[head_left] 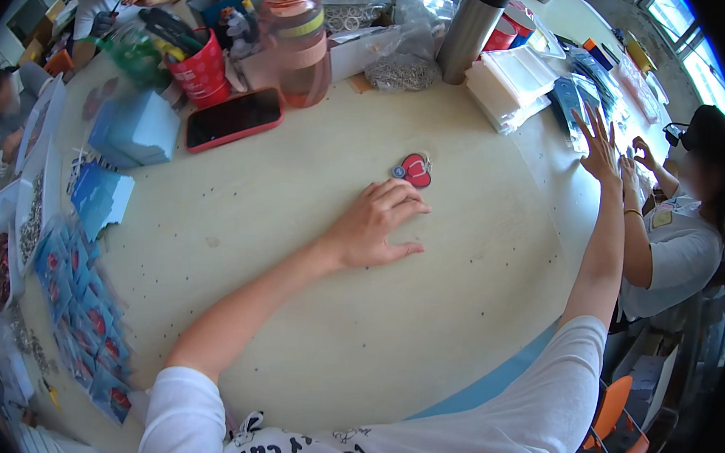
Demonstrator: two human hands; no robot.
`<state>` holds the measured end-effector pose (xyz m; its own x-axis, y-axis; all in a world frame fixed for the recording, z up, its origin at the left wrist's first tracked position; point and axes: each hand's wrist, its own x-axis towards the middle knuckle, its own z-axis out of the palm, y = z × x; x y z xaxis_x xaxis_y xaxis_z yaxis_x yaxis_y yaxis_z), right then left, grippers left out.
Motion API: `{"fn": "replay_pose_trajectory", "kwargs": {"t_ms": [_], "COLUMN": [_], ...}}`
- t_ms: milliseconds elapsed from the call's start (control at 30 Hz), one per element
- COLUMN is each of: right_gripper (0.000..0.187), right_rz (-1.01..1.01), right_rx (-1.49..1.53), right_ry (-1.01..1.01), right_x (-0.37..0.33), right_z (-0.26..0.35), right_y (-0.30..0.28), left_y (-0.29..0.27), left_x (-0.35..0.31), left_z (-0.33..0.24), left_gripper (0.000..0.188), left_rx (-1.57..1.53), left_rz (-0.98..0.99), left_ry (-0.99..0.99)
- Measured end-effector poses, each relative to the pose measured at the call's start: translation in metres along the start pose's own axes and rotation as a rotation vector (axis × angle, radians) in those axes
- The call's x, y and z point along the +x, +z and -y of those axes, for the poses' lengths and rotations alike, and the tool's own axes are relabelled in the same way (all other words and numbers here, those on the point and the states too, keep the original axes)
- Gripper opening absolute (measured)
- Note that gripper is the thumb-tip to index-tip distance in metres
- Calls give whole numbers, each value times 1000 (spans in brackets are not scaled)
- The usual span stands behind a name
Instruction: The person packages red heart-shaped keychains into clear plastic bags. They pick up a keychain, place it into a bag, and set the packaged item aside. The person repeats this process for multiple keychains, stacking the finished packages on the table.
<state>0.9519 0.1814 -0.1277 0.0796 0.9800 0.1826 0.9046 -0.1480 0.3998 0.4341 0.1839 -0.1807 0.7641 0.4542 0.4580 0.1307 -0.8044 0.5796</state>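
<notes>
A red heart-shaped charm (416, 170) with a small round blue-grey piece and a bit of metal chain lies on the pale tabletop. My left hand (377, 222) rests just on the near side of it, fingers loosely bent and thumb apart, holding nothing that I can see. Far out to the right reaches my right hand (598, 149), its fingers spread wide. It is beside flat clear plastic bags (569, 113); whether it touches them I cannot tell.
Along the back stand a phone (235, 119), a red pen cup (200, 73), a tinted drink bottle (304, 51), a steel tumbler (473, 32) and stacked clear cases (510, 85). Blue packets (86, 324) cover the left edge. A co-worker (678, 226) sits close on the right.
</notes>
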Motion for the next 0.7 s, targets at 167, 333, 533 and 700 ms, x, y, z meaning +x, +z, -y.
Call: {"fn": "replay_pose_trajectory", "kwargs": {"t_ms": [167, 333, 533, 700], "right_gripper": [89, 60, 31, 20], "right_rz": [-547, -258, -326, -322], "right_rx": [163, 990, 901, 619], "right_ry": [20, -417, -426, -105], "right_x": [-41, -42, -60, -69], "right_z": [69, 274, 320, 320], "right_y": [-42, -113, -93, -97], "left_y": [11, 9, -84, -223], "left_x": [4, -5, -51, -209], "left_z": [0, 17, -73, -153], "left_gripper": [45, 38, 25, 32], "left_rx": [29, 192, 311, 243], "left_rz": [-34, -190, -295, -455], "left_ry": [66, 263, 87, -215]}}
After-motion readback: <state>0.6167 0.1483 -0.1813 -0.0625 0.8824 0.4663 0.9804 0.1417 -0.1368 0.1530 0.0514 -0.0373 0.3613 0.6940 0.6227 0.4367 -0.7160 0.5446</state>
